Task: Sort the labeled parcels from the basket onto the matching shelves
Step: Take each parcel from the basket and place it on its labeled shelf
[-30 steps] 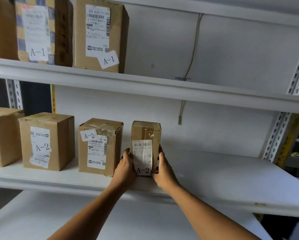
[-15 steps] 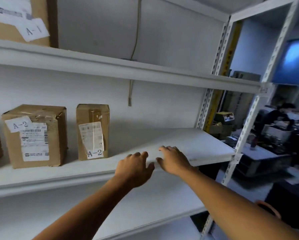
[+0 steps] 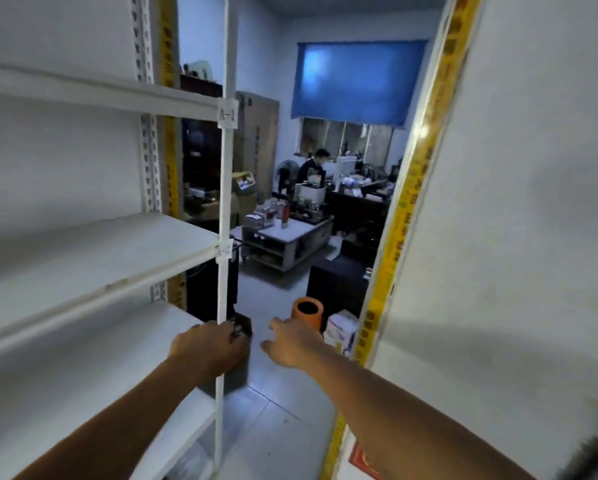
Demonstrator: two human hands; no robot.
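White shelves (image 3: 93,247), grey floor (image 3: 283,403), cluttered workroom

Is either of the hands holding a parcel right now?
No. The left hand and right hand are both empty, stretched out past the white shelf post.

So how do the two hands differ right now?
The left hand is loosely curled, back to the camera, right beside the white shelf upright; the right hand is spread open with fingers splayed, out over the aisle floor. The left hand overlaps a dark box behind it; the right hand sits just below an orange cylinder. Both are empty.
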